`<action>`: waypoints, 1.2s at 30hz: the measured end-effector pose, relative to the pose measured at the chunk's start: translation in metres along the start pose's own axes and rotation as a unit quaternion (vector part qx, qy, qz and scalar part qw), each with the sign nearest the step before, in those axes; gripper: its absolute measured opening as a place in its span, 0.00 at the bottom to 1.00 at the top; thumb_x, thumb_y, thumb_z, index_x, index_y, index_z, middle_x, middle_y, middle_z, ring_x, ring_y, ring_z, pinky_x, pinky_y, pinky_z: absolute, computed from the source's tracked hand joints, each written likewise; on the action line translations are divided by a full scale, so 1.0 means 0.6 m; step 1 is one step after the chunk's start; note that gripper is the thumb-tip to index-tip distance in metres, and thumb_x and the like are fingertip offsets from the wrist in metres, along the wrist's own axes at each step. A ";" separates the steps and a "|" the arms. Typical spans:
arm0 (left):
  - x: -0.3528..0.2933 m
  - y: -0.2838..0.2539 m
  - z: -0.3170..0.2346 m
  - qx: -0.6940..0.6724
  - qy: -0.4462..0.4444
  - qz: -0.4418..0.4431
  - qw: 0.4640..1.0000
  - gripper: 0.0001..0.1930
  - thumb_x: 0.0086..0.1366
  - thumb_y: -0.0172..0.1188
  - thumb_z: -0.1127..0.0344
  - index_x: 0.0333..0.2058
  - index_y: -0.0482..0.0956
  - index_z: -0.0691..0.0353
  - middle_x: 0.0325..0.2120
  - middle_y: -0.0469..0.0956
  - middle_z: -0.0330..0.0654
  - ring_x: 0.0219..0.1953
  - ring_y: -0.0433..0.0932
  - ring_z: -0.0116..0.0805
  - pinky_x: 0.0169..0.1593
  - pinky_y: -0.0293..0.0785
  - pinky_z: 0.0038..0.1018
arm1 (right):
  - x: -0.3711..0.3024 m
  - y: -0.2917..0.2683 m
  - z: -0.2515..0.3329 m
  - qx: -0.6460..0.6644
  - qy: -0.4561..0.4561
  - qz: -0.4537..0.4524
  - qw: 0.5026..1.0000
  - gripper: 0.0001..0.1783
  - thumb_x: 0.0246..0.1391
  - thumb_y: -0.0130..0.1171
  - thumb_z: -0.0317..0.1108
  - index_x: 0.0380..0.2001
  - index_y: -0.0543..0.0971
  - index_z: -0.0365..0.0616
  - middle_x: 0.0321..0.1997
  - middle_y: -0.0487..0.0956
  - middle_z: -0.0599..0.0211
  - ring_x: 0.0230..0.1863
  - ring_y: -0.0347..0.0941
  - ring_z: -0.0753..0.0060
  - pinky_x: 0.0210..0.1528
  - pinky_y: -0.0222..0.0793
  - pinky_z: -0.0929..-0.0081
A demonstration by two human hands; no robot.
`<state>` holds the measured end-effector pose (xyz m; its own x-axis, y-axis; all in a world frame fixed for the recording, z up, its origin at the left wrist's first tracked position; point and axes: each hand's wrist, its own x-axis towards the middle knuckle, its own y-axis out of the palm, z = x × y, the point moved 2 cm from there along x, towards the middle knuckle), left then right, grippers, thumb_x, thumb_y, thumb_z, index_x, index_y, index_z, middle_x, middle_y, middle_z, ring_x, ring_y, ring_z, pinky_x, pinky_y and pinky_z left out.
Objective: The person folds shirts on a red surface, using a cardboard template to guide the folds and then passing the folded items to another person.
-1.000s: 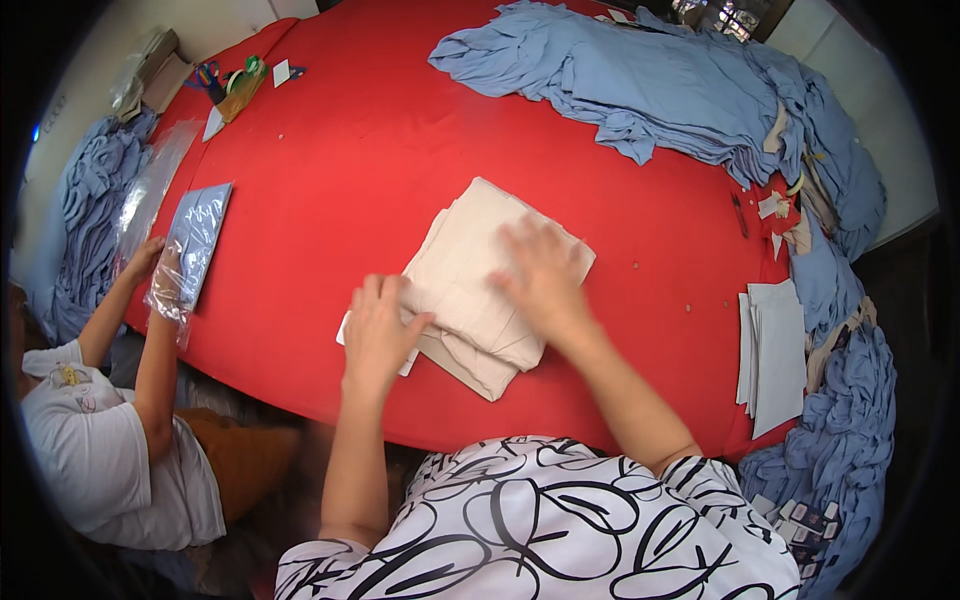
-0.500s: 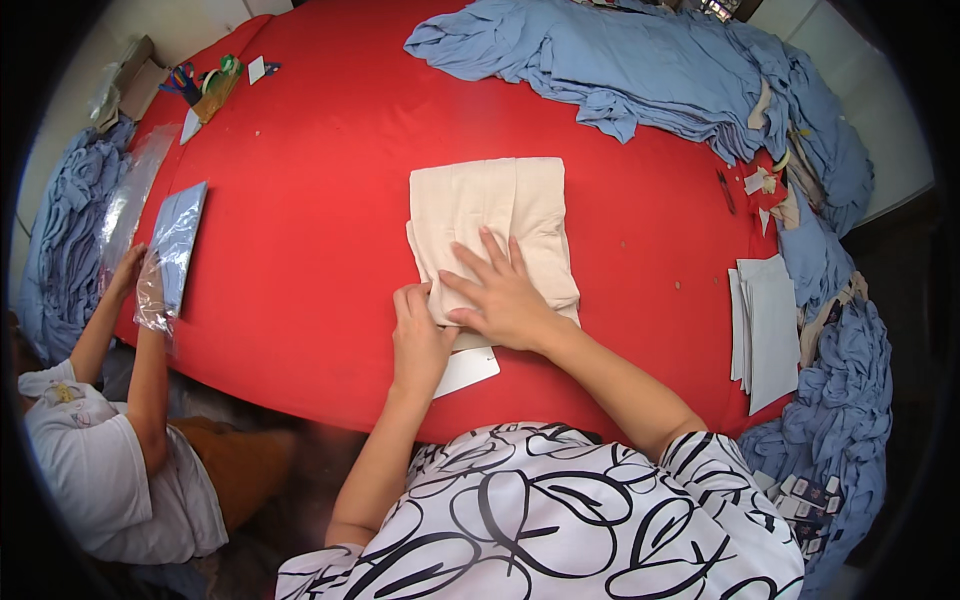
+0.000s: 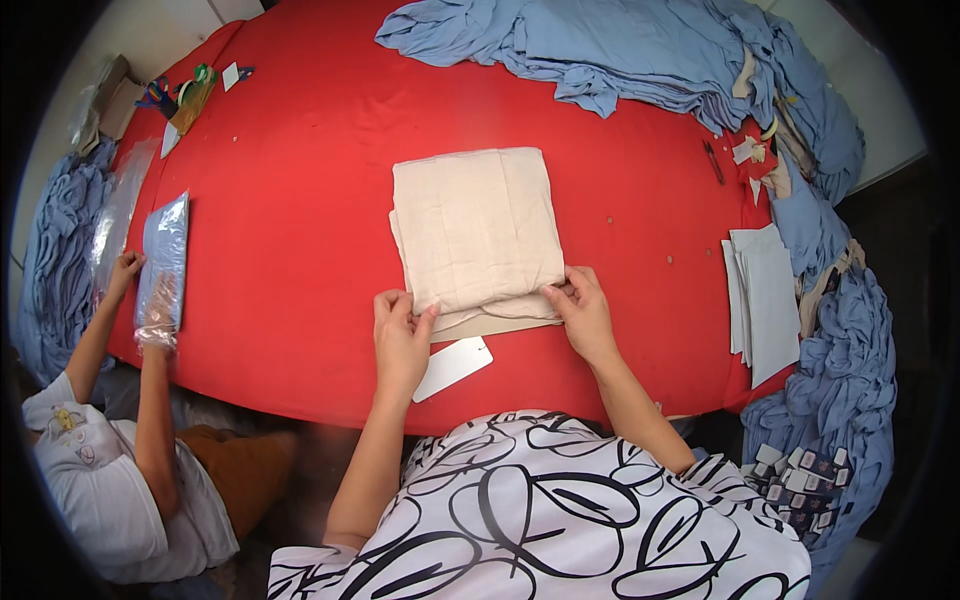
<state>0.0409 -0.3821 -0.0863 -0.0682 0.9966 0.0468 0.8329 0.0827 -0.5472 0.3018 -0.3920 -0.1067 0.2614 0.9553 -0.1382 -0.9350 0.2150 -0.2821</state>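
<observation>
A beige folded garment (image 3: 475, 220) lies flat in front of me, a squarish bundle of cloth. Under its near edge a strip of tan board (image 3: 490, 325) shows. My left hand (image 3: 402, 340) is closed on the garment's near left corner, thumb against fingers. At the near right corner, my right hand (image 3: 585, 312) pinches the cloth in the same way. A white tag (image 3: 453, 368) with a small hole rests on the table just right of my left hand.
The red-covered table (image 3: 300, 240) carries blue garments (image 3: 640, 60) at the back right, grey-white folded sheets (image 3: 765, 300) at right, and scissors and tape (image 3: 180, 100) at far left. A co-worker's hand (image 3: 160, 310) is inside a clear bag beside a blue folded garment.
My right hand has lifted off the garment's top and moved to its near right corner. My left hand still holds the near left corner. The co-worker's hand has gone deeper into the bag.
</observation>
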 end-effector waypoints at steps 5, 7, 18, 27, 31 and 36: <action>0.007 -0.005 0.021 -0.032 -0.058 0.012 0.998 0.17 0.68 0.59 0.61 0.34 0.79 0.74 0.44 0.70 0.46 0.39 0.72 0.33 0.38 0.71 0.28 | -0.004 -0.006 0.028 -0.146 -0.045 0.032 0.988 0.23 0.55 0.64 0.43 0.24 0.74 0.30 0.36 0.74 0.51 0.42 0.71 0.53 0.47 0.66 0.61; 0.004 -0.008 0.019 -0.054 -0.054 0.009 0.997 0.17 0.67 0.61 0.60 0.34 0.80 0.74 0.44 0.70 0.47 0.39 0.72 0.34 0.38 0.70 0.30 | -0.008 -0.002 0.014 -0.136 -0.116 -0.009 0.984 0.23 0.55 0.64 0.44 0.23 0.74 0.30 0.36 0.75 0.49 0.42 0.71 0.50 0.46 0.65 0.60; 0.004 -0.007 0.013 -0.087 -0.099 0.011 0.991 0.15 0.60 0.67 0.61 0.34 0.81 0.72 0.40 0.72 0.45 0.41 0.72 0.38 0.41 0.70 0.31 | -0.014 0.002 0.019 -0.255 -0.171 -0.015 0.952 0.18 0.50 0.69 0.36 0.29 0.79 0.28 0.47 0.73 0.52 0.46 0.73 0.57 0.45 0.70 0.67; -0.018 -0.009 -0.013 0.226 0.049 0.014 0.973 0.21 0.56 0.70 0.60 0.34 0.70 0.71 0.35 0.70 0.54 0.40 0.71 0.53 0.43 0.69 0.45 | -0.044 0.008 0.052 -0.372 -0.156 -0.034 0.914 0.40 0.51 0.68 0.34 0.63 0.59 0.39 0.44 0.74 0.50 0.39 0.75 0.48 0.43 0.74 0.58; -0.020 -0.025 -0.016 0.029 -0.058 0.022 0.998 0.13 0.61 0.65 0.70 0.39 0.73 0.71 0.41 0.75 0.52 0.32 0.77 0.40 0.35 0.73 0.35 | -0.030 -0.019 0.060 -0.170 0.006 0.042 0.985 0.33 0.53 0.66 0.34 0.60 0.66 0.37 0.50 0.76 0.55 0.37 0.78 0.62 0.37 0.76 0.66; 0.011 -0.109 -0.108 -0.262 -0.002 0.035 0.965 0.19 0.64 0.61 0.73 0.52 0.72 0.70 0.45 0.78 0.47 0.37 0.79 0.29 0.37 0.77 0.26 | -0.024 -0.084 0.162 0.152 0.060 0.196 0.967 0.11 0.60 0.60 0.35 0.35 0.82 0.37 0.35 0.82 0.66 0.34 0.78 0.76 0.30 0.73 0.78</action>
<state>0.0217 -0.3809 0.0041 -0.0031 0.9998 0.0208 0.9986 0.0042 -0.0523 0.3217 -0.3971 0.0016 -0.1194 0.9488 -0.2925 -0.9902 -0.0924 0.1046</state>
